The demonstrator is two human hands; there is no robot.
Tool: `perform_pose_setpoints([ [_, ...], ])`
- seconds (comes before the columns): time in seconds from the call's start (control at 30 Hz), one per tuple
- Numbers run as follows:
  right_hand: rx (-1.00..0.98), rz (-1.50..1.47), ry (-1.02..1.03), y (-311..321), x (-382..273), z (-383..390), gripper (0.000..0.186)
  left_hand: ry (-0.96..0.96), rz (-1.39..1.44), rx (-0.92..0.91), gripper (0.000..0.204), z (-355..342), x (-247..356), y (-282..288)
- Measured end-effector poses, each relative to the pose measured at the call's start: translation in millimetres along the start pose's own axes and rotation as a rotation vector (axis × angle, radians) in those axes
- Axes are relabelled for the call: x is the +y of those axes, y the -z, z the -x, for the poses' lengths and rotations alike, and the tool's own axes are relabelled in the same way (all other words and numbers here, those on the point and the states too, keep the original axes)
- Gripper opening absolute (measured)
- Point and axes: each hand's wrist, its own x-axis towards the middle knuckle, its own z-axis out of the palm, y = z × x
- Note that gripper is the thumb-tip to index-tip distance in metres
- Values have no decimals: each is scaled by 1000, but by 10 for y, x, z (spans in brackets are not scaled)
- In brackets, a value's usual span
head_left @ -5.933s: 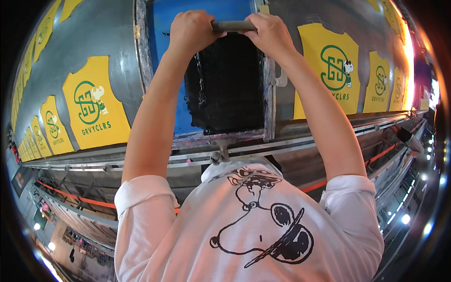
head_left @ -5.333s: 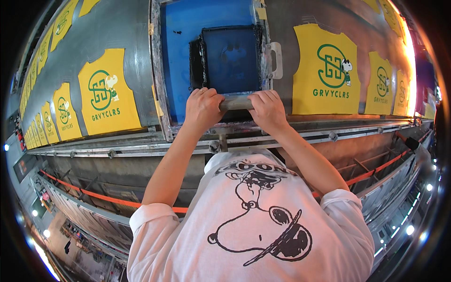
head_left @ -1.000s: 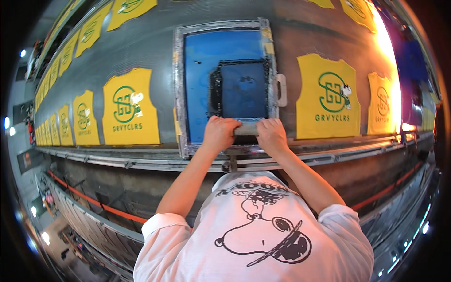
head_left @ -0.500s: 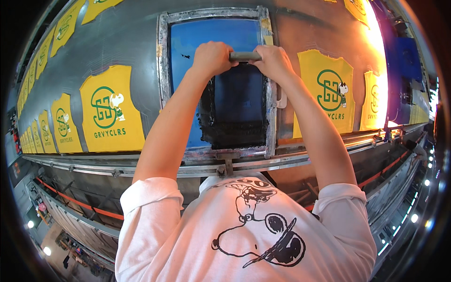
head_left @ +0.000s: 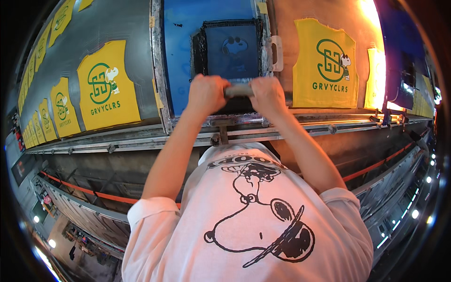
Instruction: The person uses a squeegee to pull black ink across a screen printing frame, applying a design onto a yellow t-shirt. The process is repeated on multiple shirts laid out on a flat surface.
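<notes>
Both hands grip the bar-shaped handle of a screen-printing squeegee (head_left: 238,90): my left hand (head_left: 207,96) closes round its left part, my right hand (head_left: 268,96) round its right. The squeegee is near the front edge of a printing screen with blue mesh (head_left: 178,70) in a worn metal frame (head_left: 157,66). Black ink (head_left: 200,51) smears the left border of a darker rectangle on the mesh, where a faint cartoon-dog figure (head_left: 234,47) shows. My hands hide most of the squeegee's blade.
Yellow fabric shirt panels with green and white prints lie on the long table, one left (head_left: 108,84) and one right (head_left: 325,66) of the screen, several more beyond. A metal rail (head_left: 188,140) runs along the near edge. Bright orange light glows at right.
Both hands have pulled the squeegee toward me, from the far part of the screen to its near end. The dark rectangle behind it now shows the faint dog figure.
</notes>
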Motion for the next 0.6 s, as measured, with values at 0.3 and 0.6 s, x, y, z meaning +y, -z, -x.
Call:
perform_pose_setpoints([
  [0.3,400,-515,-406,243,409,-182,41,41,121,-148,24,-306,-141,466],
  [0.6,179,-998,-917,17,952,-810,34,34,167,-71,32,-1558,-834,599],
])
